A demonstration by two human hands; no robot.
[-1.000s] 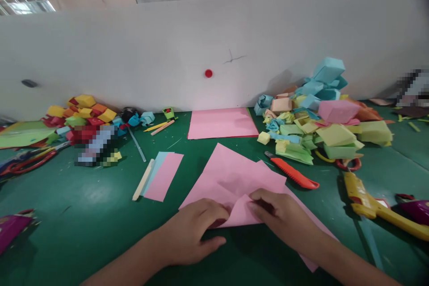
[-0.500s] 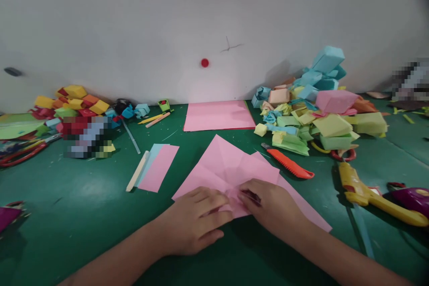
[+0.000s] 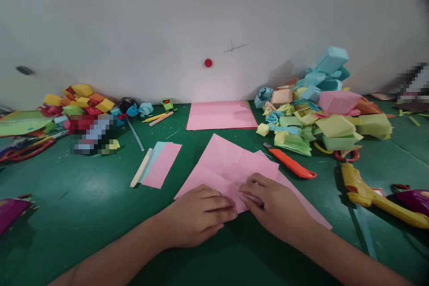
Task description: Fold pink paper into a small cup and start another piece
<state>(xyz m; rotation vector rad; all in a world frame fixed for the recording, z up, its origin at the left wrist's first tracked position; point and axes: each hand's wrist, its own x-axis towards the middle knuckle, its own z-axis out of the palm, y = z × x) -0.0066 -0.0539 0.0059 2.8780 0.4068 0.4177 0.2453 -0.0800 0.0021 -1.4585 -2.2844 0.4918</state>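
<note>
A creased pink paper sheet (image 3: 228, 163) lies on the green mat (image 3: 83, 196) in front of me. My left hand (image 3: 197, 214) rests on its near corner with fingers curled, pressing the paper down. My right hand (image 3: 271, 205) meets it from the right, fingertips pinching a small folded flap of the same sheet. Both hands touch at the fold, which they partly hide.
A flat pink sheet (image 3: 221, 115) lies by the white wall. Folded paper pieces pile up at right (image 3: 318, 111) and left (image 3: 80, 105). An orange utility knife (image 3: 290, 166), yellow glue gun (image 3: 375, 199), paper strips (image 3: 156, 169) and red scissors (image 3: 25, 152) lie around.
The raised near corner flap has been folded down and pressed flatter. Both hands have closed in on the fold and shifted slightly away from me.
</note>
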